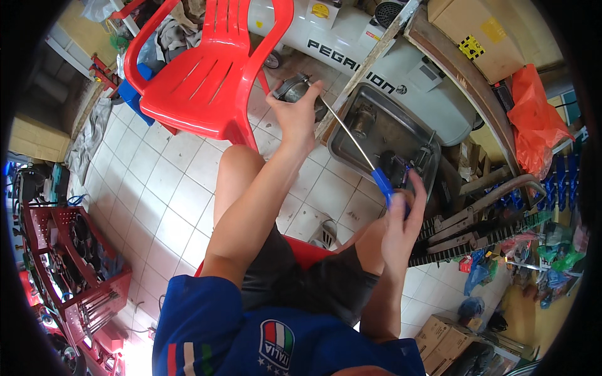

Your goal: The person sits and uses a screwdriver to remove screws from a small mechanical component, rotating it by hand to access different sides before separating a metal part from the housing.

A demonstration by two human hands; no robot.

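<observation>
My left hand (296, 116) is closed around a dark, rounded metal part (290, 90), holding it up beyond my knee. What kind of part it is I cannot tell; fingers cover some of it. A long screwdriver (382, 183) with a blue handle and a thin metal shaft is gripped in my right hand (402, 216). Its shaft slants up and left, and the tip end reaches the side of the metal part near my left thumb. Whether the tip touches a screw is hidden.
A grey metal tray (382, 103) with a cylindrical metal piece (364, 120) and dark parts lies right of my left hand. Beyond stand a red plastic chair (194, 88) and a large pale tank (342, 37). A red tool rack (69, 263) is at left, a cardboard box (480, 37) at far right.
</observation>
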